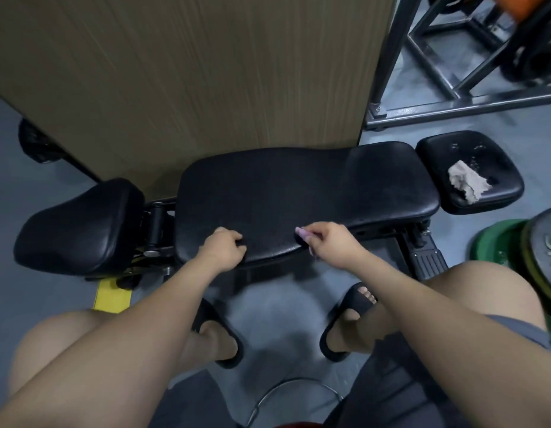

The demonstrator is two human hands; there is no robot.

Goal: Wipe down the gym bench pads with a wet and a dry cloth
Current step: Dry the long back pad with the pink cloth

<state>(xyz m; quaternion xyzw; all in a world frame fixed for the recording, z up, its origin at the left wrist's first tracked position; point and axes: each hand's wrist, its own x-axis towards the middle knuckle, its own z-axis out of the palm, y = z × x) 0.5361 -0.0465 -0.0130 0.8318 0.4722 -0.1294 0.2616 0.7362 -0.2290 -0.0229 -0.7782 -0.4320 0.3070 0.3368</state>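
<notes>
Head view shows crumpled beige cloth (467,184) lying on black end pad (496,196).

Black bench pads, three: left pad (79,223), long middle pad (298,193), small right pad (484,152). Beige cloth (467,183), one. Hands, two: left hand (221,248), right hand (329,242). Black slippers, two: left slipper (206,313), right slipper (357,296). Wooden panel (175,72), one.

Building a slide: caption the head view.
Left hand and right hand curl at the near edge of the long black cushioned bench pad; crumpled beige cloth lies on the small black pad.
</notes>
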